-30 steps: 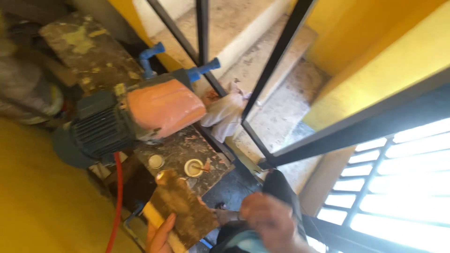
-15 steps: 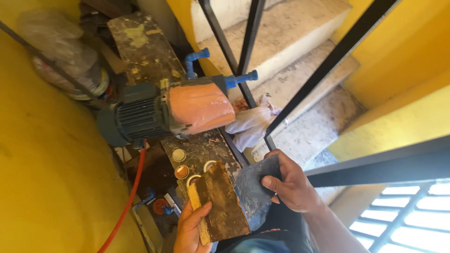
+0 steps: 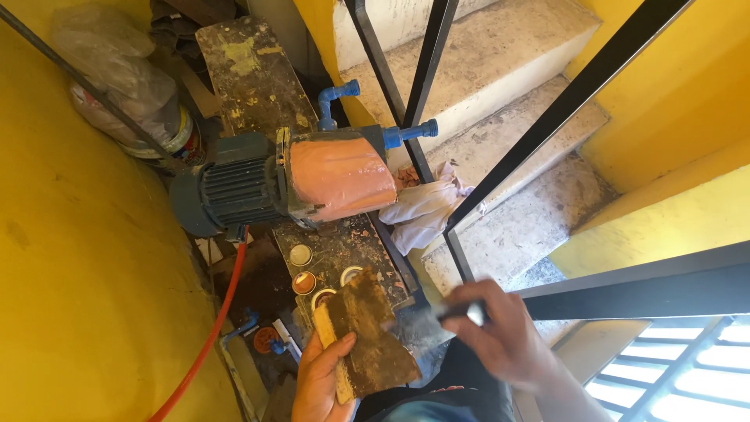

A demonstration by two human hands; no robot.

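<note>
My left hand (image 3: 324, 383) grips a flat wooden board (image 3: 366, 332) smeared with dark brown paste, holding it tilted at the bottom middle of the view. My right hand (image 3: 504, 336) is closed on the handle of a grey scraper blade (image 3: 422, 324), blurred with motion, whose edge meets the board's right side. Just beyond the board, a few small round lids (image 3: 303, 282) lie on a stained plank (image 3: 344, 250).
An orange and dark grey pump motor (image 3: 289, 184) with blue pipe fittings (image 3: 336, 98) sits on the plank. A white rag (image 3: 426, 207) lies by black metal railing bars (image 3: 469, 195). Concrete steps (image 3: 508, 133) rise beyond. Yellow walls (image 3: 70, 297) close both sides; a red hose (image 3: 211, 332) hangs down.
My right hand has shifted right and down, turning the scraper from flat over the board to edge-on at its right side. The board stays in my left hand.
</note>
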